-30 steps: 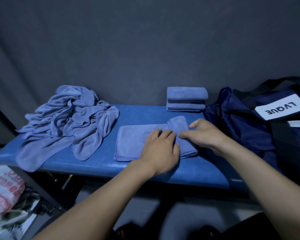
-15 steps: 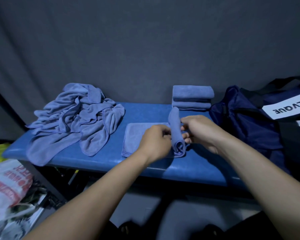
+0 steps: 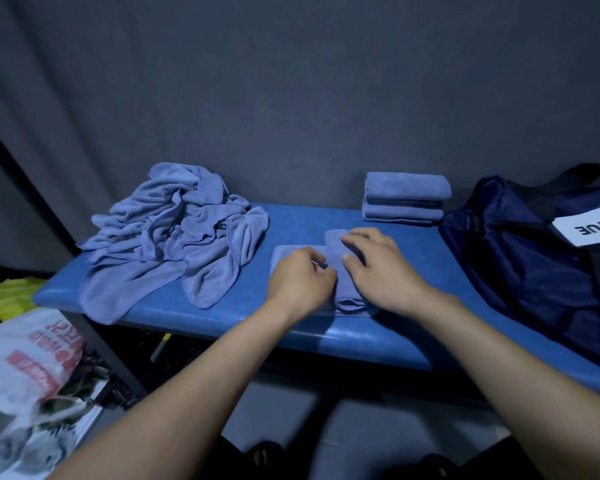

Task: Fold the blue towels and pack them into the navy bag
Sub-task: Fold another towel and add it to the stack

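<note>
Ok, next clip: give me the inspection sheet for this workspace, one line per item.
Surface: blue padded bench, against a grey fabric backdrop.
Job's things: towel being folded lies flat mid-bench; unfolded towel heap at the left end; folded towel stack at the back; navy bag at the right end, with a white label.
Clutter: printed plastic bag and something yellow-green on the floor to the left.
Grippers: left hand, fingers curled, pinches the towel's fold; right hand presses on it with loosely bent fingers.
Cables: nothing seen.
Surroundings: dim light; dark floor under the bench, contents unclear.
</note>
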